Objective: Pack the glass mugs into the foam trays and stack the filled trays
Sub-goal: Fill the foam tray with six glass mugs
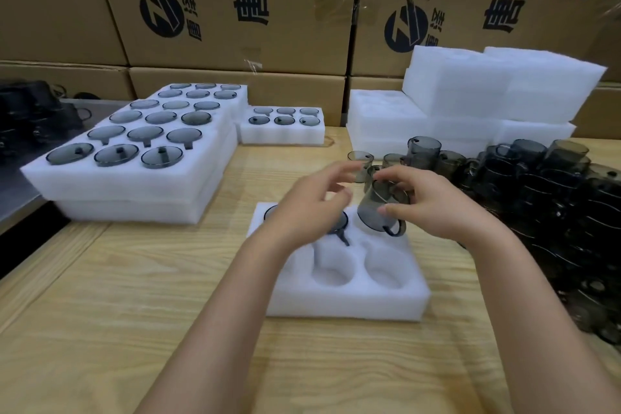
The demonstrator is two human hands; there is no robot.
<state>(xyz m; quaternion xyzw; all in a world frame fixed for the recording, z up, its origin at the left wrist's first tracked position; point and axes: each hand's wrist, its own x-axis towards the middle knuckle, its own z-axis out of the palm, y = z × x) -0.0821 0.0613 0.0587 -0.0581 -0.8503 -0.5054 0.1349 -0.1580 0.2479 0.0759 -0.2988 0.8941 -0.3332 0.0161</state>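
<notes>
A white foam tray [349, 299] with six round pockets lies on the wooden table in front of me. My right hand [433, 202] grips a smoky grey glass mug [376, 208], tilted, above the tray's far right pocket. My left hand [309, 205] hovers open over the far pockets, fingers spread and blurred. Under it sits a mug [341, 228] in the far middle pocket; a rim of another shows in the far left pocket [268, 212]. The two near pockets in view hold nothing.
Stacked filled trays [127, 158] stand at left, one more filled tray [285, 128] behind. Empty foam trays [470, 101] are piled at back right. A heap of loose grey mugs [544, 198] covers the right side. Cardboard boxes [235, 10] wall the back.
</notes>
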